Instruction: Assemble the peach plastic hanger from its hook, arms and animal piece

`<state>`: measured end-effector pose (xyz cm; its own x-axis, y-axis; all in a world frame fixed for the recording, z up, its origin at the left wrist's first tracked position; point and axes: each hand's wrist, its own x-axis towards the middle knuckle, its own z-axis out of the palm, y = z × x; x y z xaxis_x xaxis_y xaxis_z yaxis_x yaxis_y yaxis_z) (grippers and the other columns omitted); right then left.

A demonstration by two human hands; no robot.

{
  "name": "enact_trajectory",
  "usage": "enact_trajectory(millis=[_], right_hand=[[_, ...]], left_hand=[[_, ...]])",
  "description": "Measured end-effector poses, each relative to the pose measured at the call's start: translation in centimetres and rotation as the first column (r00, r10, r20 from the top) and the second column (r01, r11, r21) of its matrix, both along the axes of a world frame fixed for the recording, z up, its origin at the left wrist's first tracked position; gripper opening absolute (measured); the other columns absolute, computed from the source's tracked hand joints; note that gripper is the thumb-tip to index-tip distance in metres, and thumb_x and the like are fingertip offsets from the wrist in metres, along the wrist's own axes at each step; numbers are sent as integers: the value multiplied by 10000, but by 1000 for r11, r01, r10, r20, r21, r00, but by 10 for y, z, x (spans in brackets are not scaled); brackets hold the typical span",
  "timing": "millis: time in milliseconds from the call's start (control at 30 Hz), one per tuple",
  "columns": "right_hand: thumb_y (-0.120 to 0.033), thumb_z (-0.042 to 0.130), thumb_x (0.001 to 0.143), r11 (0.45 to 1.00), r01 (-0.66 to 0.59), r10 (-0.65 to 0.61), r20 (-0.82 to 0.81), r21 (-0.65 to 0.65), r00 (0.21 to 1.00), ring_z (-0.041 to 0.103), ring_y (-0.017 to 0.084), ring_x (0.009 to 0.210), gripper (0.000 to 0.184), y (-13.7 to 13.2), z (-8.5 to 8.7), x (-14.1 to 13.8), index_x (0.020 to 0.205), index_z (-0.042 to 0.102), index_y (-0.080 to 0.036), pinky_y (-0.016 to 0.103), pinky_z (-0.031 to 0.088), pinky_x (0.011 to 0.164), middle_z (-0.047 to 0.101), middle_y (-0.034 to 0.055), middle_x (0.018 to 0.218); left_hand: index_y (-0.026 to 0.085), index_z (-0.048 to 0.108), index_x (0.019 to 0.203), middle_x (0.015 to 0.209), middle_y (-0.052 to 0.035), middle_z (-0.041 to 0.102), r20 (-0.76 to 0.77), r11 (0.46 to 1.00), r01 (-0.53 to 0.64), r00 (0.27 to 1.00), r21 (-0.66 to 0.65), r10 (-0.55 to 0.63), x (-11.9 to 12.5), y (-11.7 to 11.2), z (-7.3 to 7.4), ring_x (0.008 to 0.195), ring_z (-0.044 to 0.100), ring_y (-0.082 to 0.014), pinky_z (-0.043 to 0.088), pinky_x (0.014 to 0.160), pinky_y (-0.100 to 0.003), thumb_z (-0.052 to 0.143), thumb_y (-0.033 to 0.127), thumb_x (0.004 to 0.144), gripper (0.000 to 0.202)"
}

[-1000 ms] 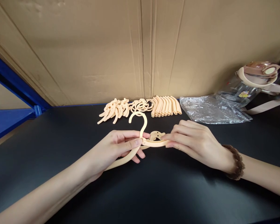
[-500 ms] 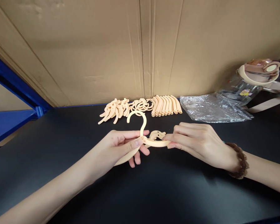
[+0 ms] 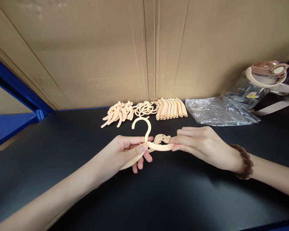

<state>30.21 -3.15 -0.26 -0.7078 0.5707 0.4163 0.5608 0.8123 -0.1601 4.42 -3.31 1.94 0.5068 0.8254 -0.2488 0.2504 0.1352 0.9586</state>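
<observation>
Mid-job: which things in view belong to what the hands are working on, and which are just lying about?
In the job: hanger, gripped by left hand and right hand; pile of matching hanger parts behind it.
Lying about: plastic bag; water bottle; cardboard wall; blue rack.

Hanger (image 3: 159,147): pale peach all over, no pattern. Heap of hanger parts (image 3: 163,109) at 12 o'clock from it: same peach, one shade throughout.

Counter (image 3: 62,150): matt black, plain, faint grey sheen toward 3 o'clock.

Cardboard wall (image 3: 98,51) behind: tan-brown, marked by darker vertical creases and seams.

Shelf frame (image 3: 12,96) at 9 o'clock: bright blue.

Plastic bag (image 3: 219,112) at 2 o'clock: clear, crinkled, white glints.

Bottle (image 3: 255,88) at 2 to 3 o'clock: clear body, small multicoloured sticker, cream collar, dusty brown-pink lid. Its strap (image 3: 274,109): beige.

Wrist band (image 3: 244,162) at 4 o'clock: dark brown, ruffled.
</observation>
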Motion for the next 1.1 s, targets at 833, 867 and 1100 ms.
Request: enact_trajectory(millis=[833, 867, 1100], right_hand=[[-297, 533, 967, 953, -149, 145, 35, 262, 989, 577, 184, 836, 340, -13, -5, -16, 1274, 516, -152, 312, 442, 705, 674, 41, 940], [-316, 514, 976, 960, -167, 161, 44, 224, 986, 577, 191, 879, 354, -13, -5, -18, 1297, 498, -168, 317, 445, 734, 668, 45, 982], [-425, 509, 963, 998, -65, 62, -172, -10, 983, 517, 164, 784, 269, -11, -1, -12, 991, 549, -160, 283, 420, 689, 603, 44, 884]], left_hand=[[203, 432, 639, 498, 102, 294, -473, 403, 357, 848, 843, 238, 5, -26, -20, 392, 275, -72, 213, 389, -214, 546, 226, 890, 277], [201, 445, 643, 494, 102, 313, -465, 363, 368, 854, 856, 232, 5, -27, -20, 388, 295, -72, 225, 391, -219, 538, 218, 896, 270], [168, 580, 765, 609, 42, 575, -474, 201, 438, 859, 876, 194, 5, -24, -22, 489, 504, -105, 345, 455, -238, 575, 357, 917, 243]])
